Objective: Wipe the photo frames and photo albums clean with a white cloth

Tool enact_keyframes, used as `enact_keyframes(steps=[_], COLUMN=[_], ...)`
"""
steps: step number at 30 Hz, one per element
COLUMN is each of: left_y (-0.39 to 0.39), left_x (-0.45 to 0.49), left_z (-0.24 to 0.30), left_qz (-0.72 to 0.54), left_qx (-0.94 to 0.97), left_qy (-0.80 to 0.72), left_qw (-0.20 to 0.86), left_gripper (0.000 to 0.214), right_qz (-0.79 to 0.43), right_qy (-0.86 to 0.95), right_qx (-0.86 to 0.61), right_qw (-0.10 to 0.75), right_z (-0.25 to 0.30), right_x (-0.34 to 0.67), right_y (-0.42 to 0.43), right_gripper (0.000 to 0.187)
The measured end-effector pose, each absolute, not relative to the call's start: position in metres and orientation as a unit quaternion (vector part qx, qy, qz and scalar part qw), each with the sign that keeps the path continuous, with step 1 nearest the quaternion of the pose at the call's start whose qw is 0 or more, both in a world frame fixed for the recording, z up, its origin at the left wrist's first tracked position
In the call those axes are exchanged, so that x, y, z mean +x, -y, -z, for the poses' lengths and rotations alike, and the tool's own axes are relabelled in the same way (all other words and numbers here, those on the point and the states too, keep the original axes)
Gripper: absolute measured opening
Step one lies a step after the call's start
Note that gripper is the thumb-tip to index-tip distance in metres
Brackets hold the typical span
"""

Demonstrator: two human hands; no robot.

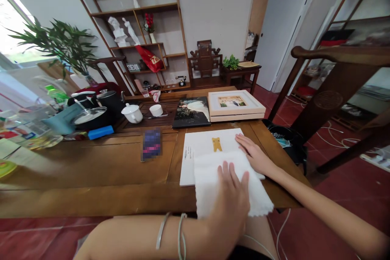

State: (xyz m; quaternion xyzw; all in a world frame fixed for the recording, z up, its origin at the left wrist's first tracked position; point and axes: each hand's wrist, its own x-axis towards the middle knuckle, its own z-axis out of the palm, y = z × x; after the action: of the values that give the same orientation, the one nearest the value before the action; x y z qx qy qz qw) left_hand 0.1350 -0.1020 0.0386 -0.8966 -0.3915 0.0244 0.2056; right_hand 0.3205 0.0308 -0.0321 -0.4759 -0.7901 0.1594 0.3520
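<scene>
A flat white panel (189, 170) lies on the wooden table, with a gold bear-shaped piece (217, 144) in its upper middle and small print near its left edge. Over its lower part a white cloth (204, 189) is spread, hanging past the table's front edge. My left hand (230, 193), with bracelets on the wrist, presses on this cloth with fingers extended and apart. On the panel's right edge rests my right hand (256, 155), fingers stretched out, touching it near the top corner.
Behind the panel lie a dark photo panel (191, 113) and light wooden picture frames (236, 105). A blurred phone-like object (151, 144) is to the left. Farther left stand a white lidded cup (132, 113), a blue box (100, 132) and kettles. A wooden chair (329, 97) stands right.
</scene>
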Motion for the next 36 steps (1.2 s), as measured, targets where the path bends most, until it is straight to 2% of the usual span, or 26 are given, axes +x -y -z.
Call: enact_keyframes(steps=[4,11,17,21,26,31,36], left_y=[0.117,0.071,0.098,0.098,0.035,-0.020,0.010], left_x=[0.143,0.164,0.162,0.145,0.117,0.097,0.098], left_z=[-0.035,-0.044,-0.025,-0.036,-0.056,-0.050,-0.045], left_qz=[-0.011,-0.030,0.002,0.008,-0.029,-0.018,-0.033], left_qx=[-0.885,-0.867,-0.869,-0.905,-0.907,-0.911,-0.908], left_qy=[0.412,0.458,0.434,0.392,0.419,0.412,0.413], left_qw=[0.216,0.193,0.238,0.168,0.027,0.029,0.061], left_gripper=[0.071,0.064,0.057,0.063,0.068,0.067,0.067], right_qz=[-0.152,-0.154,-0.148,-0.144,-0.155,-0.141,-0.143], right_qy=[0.786,0.792,0.791,0.790,0.798,0.799,0.790], right_qx=[-0.482,-0.470,-0.476,-0.481,-0.461,-0.470,-0.475], right_qw=[0.356,0.357,0.355,0.353,0.355,0.348,0.361], right_z=[0.033,0.037,0.034,0.032,0.033,0.033,0.033], right_x=[0.319,0.323,0.321,0.321,0.323,0.321,0.319], right_y=[-0.031,-0.037,-0.033,-0.031,-0.031,-0.031,-0.031], right_gripper=[0.043,0.044,0.044,0.043,0.044,0.046,0.043])
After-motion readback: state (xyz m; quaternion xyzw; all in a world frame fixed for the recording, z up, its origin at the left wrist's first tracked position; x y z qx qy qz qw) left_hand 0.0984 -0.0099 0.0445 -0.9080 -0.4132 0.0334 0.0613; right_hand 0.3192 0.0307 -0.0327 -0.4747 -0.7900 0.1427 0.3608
